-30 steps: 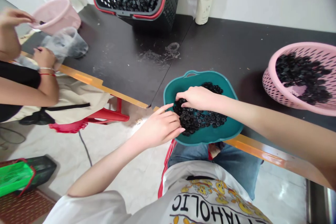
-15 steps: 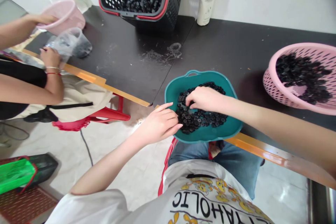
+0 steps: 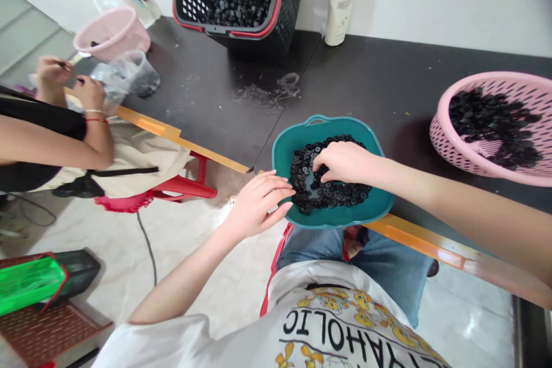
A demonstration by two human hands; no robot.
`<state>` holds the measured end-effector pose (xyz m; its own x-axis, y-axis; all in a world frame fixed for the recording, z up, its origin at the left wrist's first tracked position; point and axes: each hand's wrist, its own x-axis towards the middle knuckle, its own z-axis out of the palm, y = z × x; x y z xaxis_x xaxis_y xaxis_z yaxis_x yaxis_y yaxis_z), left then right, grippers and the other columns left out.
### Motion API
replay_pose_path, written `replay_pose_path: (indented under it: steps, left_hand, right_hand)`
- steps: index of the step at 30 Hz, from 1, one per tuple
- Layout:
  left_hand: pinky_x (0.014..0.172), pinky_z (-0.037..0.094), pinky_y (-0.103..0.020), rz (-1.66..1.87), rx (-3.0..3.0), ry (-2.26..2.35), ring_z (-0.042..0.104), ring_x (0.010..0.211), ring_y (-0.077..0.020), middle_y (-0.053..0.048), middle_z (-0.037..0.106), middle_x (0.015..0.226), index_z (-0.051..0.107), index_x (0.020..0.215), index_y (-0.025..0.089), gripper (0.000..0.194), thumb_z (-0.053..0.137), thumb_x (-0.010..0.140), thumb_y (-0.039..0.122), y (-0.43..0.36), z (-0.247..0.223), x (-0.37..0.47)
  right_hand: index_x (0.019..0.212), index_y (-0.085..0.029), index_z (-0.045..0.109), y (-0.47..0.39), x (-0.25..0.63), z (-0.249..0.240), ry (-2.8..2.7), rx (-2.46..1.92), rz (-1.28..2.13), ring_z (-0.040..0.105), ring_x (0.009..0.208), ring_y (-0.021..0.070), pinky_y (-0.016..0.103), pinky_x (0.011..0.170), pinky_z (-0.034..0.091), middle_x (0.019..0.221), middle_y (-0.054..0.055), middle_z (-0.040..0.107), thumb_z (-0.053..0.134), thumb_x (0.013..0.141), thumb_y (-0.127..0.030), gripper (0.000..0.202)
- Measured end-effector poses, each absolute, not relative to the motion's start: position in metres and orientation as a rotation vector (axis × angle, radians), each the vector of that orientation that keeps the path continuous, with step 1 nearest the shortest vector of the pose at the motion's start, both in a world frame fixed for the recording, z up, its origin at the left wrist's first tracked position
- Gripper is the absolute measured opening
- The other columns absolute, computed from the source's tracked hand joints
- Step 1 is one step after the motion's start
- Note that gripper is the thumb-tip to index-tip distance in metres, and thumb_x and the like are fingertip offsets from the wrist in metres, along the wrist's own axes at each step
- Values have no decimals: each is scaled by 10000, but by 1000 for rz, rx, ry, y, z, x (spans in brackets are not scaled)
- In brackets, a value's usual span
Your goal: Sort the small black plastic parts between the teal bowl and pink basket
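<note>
A teal basin (image 3: 383,210) at the table's front edge holds many small black round pieces (image 3: 308,155), some with a hole in the middle. My left hand (image 3: 263,204) lies at the basin's left rim, its fingers stretched and slightly spread, fingertips over the edge beside the pieces. Inside the basin, my right hand (image 3: 345,162) reaches down from the right with bent fingers. Thumb and forefinger close around some of the black pieces; the other fingertips are hidden. A patch of bare basin floor shows left of that hand.
On the right, a pink basket (image 3: 470,167) holds black pieces. A dark basket (image 3: 282,20) with more pieces and a white bottle (image 3: 340,8) stand by the wall. To the left, a co-worker's hands (image 3: 88,92) hold small dark things near a pink bowl (image 3: 133,37) and clear tub (image 3: 149,69).
My right hand has shifted slightly right within the basin, still bent among the pieces. My left hand stays at the rim. The co-worker's hand has left the pink bowl.
</note>
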<state>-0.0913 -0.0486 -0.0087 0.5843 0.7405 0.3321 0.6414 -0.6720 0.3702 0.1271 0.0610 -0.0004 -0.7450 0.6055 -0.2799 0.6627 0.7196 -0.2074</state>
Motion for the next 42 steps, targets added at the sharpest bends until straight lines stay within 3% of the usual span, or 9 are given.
replay_pose_path:
  steps: [4, 9, 13, 21, 26, 30, 35, 38, 42]
  left_hand:
    - [1048, 403, -413, 712, 2578, 1197, 600, 1015, -159, -39, 665, 1020, 600, 1026, 212, 190, 559, 842, 235, -63, -11, -88]
    - [1050, 394, -445, 724, 2618, 1212, 617, 956, -176, -41, 674, 943, 613, 981, 210, 286, 623, 795, 428, -77, -17, -82]
    - [1056, 392, -421, 737, 2711, 1271, 610, 952, -152, -22, 672, 934, 607, 996, 223, 214, 625, 815, 337, -87, -24, -76]
    - [987, 447, -364, 746, 2928, 1253, 602, 778, -108, 20, 677, 871, 617, 945, 236, 126, 548, 861, 173, -67, -25, -65]
    - [1029, 404, -423, 569, 2932, 1464, 601, 1025, -201, -66, 659, 1048, 625, 1014, 199, 193, 495, 891, 271, 20, -22, -68]
    - [1100, 259, -524, 446, 2834, 1720, 373, 1313, -315, -206, 439, 1375, 453, 1301, 90, 490, 521, 851, 273, 81, -10, -24]
    - [1128, 116, -565, 487, 2982, 1490, 174, 1405, -305, -151, 188, 1520, 237, 1439, 155, 719, 562, 809, 275, 82, 13, 70]
    - [1100, 131, -607, 440, 3001, 1414, 199, 1394, -311, -130, 204, 1520, 283, 1421, 201, 654, 539, 821, 250, 83, 8, 109]
    - [1051, 196, -636, 494, 2841, 1674, 290, 1340, -353, -206, 315, 1457, 339, 1384, 113, 537, 409, 898, 330, 115, -12, 119]
  right_hand:
    - [975, -305, 709, 52, 126, 12, 2817, 998, -580, 651, 859, 206, 277, 686, 449, 922, 2, 721, 653, 749, -334, 234]
    - [959, -291, 710, 28, 111, -1, 2817, 771, -697, 658, 798, 205, 262, 609, 419, 869, 6, 722, 678, 702, -302, 259]
    - [970, -284, 717, 41, 129, -3, 2819, 977, -680, 642, 785, 186, 251, 618, 403, 886, 14, 719, 687, 712, -332, 264]
    - [889, -202, 727, 20, 212, 33, 2770, 1941, -1027, 442, 470, 112, 247, 484, 304, 509, -21, 538, 501, 824, -543, 414]
    - [895, -198, 715, -6, 264, 24, 2553, 2394, -1340, 564, 669, 163, 263, 596, 411, 768, 34, 672, 505, 822, -529, 398]
    - [937, -190, 700, -23, 301, 2, 2454, 2615, -1479, 601, 807, 198, 307, 742, 453, 892, 56, 688, 541, 801, -506, 379]
    - [1089, -186, 654, -36, 352, -23, 2273, 3053, -733, 526, 562, 149, 278, 621, 426, 587, -23, 547, 534, 805, -511, 447]
    - [1188, -196, 603, -34, 375, -30, 2190, 3069, -276, 535, 536, 155, 268, 588, 409, 559, -34, 522, 546, 808, -469, 472]
    - [1088, -228, 661, -38, 378, -33, 2266, 2887, -97, 611, 602, 178, 264, 590, 419, 640, 9, 640, 501, 859, -403, 330]
